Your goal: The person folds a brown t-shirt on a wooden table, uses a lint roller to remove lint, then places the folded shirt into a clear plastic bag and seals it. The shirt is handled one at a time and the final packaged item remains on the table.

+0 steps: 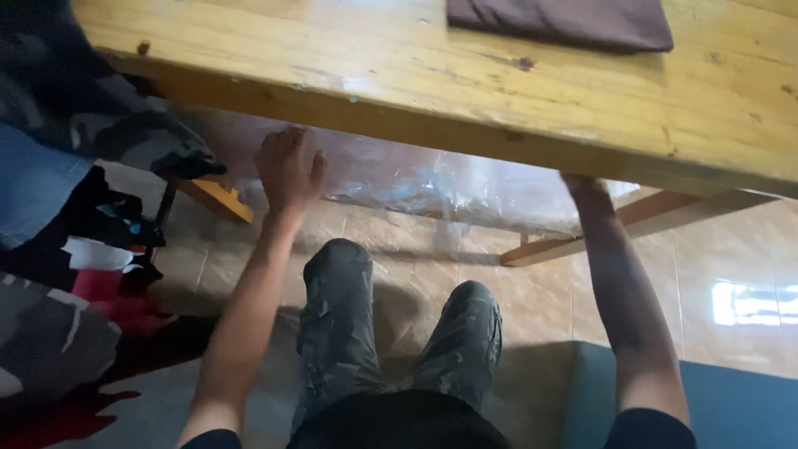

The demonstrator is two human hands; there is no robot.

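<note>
I sit at a wooden table and reach beneath its front edge with both arms. My left hand is spread against a clear plastic sheet that hangs under the table, fingers apart. My right hand goes up behind the table edge and is mostly hidden; only the wrist shows, touching the same plastic. A folded dark brown cloth lies on the tabletop at the far right.
A heap of clothes in blue, black, grey and red lies at my left. My knees in dark camouflage trousers are below. The floor is tan tile; a teal cushion is at right. Wooden table braces cross underneath.
</note>
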